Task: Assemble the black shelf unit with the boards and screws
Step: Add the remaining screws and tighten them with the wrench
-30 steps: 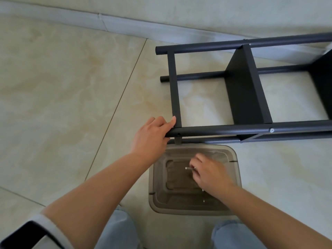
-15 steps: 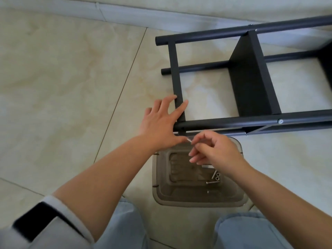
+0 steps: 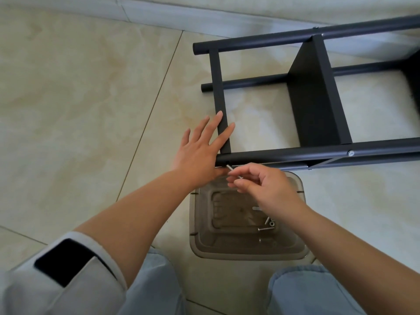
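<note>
— Where, then, is the black shelf unit (image 3: 316,98) seen?

— It is laid on its side on the tiled floor (image 3: 79,98), near the skirting, with one board (image 3: 318,105) already fixed between the tubular posts and a screw head (image 3: 351,153) visible on the nearest post.

— And the hands?

— The left hand (image 3: 200,153) is spread flat, fingers straight, pressed against the end crossbar (image 3: 219,96) where it meets the near post. A silver screw (image 3: 234,171) is pinched between the thumb and fingertips of the right hand (image 3: 263,185), its tip brought to the underside of that post, just beside the left thumb.

— What else is shown?

— A translucent plastic container (image 3: 247,251) is set on the floor between the knees, partly beneath the right hand; a few loose screws (image 3: 267,226) are seen lying in it. A pale sleeve (image 3: 68,269) with a dark patch is seen at lower left.
</note>
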